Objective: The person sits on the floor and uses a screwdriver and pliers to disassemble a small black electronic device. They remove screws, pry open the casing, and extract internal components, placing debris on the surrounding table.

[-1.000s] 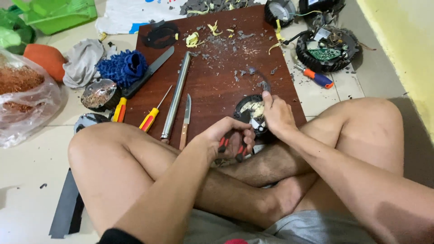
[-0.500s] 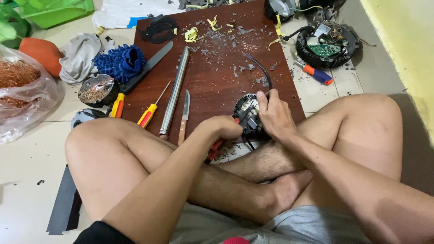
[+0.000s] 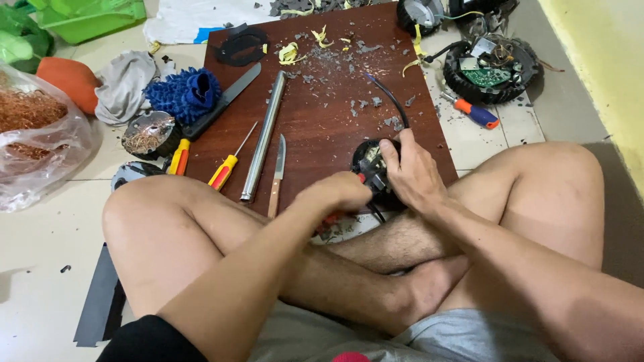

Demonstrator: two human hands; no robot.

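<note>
The round black motor part (image 3: 371, 164) sits at the near edge of the dark wooden board (image 3: 322, 121), half hidden by the right hand (image 3: 412, 175) clasping it. The left hand (image 3: 342, 194) closes around a red-handled tool (image 3: 330, 219), its tip hidden. A black cable (image 3: 389, 102) points away.

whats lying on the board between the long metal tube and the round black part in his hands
In the head view, a wooden-handled knife lies between the long metal tube and the round black part, on the dark wooden board.
</note>
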